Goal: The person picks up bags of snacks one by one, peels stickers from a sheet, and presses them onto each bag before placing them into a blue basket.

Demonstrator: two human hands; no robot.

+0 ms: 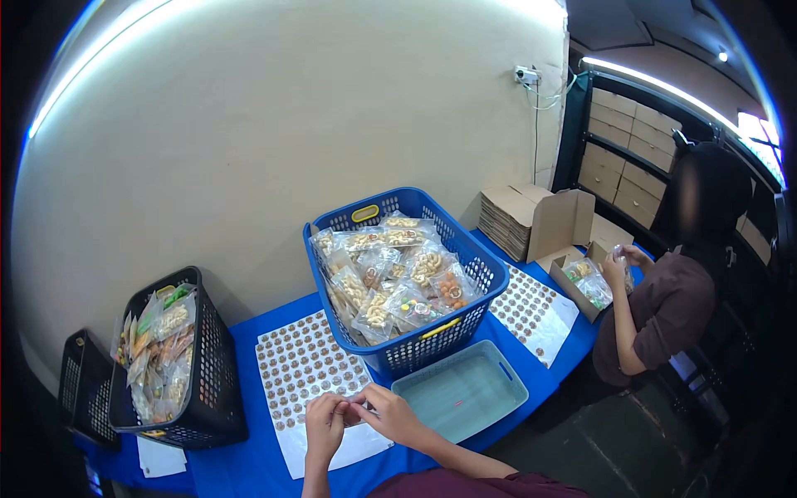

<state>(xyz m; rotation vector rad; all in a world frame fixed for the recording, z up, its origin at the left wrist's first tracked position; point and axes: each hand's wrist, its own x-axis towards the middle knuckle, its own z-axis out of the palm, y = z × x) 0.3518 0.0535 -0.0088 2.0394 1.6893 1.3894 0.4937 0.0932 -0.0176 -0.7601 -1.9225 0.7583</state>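
My left hand (325, 425) and my right hand (390, 412) meet above the lower part of a white sheet (290, 452) with rows of small round brown stickers (295, 365). The fingertips of both hands are pinched together; whatever is between them is too small and hidden to make out. The sheet's lower strip is plain white. Just beyond my hands stands a blue basket (432, 344) heaped with clear packets of snacks (378, 311), some with cashew-like pieces. A shallow pale green tray (461, 398) lies right of my right hand, with a tiny reddish bit inside.
Left on the blue cloth (249, 473) stands a black basket (217, 390) of packets, with another black basket (87, 398) beyond. Right are a second sticker sheet (531, 315), stacked flat cartons (506, 220) and an open carton (573, 286), where a co-worker (664, 315) handles a packet.
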